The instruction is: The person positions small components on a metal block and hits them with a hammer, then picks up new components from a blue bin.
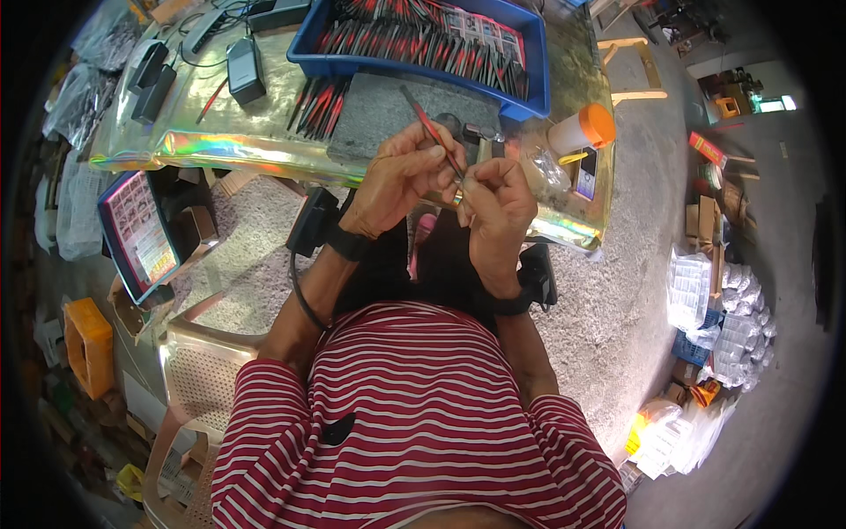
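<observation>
My left hand [397,181] is closed around a slim red-and-black tool [421,115], its dark end pointing up and away to the left. The tool's kind is not clear. Beside it, my right hand [500,210] is closed in a pinch at the tool's lower end; what lies between those fingertips is hidden. Both hands are above the table's near edge. Just beyond them lies a dark grey slab [374,110], with a row of similar red-and-black tools [319,108] at its left. Farther back, a blue tray [304,60] holds many more of them.
An orange-lidded container [582,130] lies tilted at the table's right, near a clear plastic bag [548,172]. Black devices [245,70] with cables sit at the far left. A plastic chair [203,375] stands left of me; wrapped packages [740,326] are piled on the right.
</observation>
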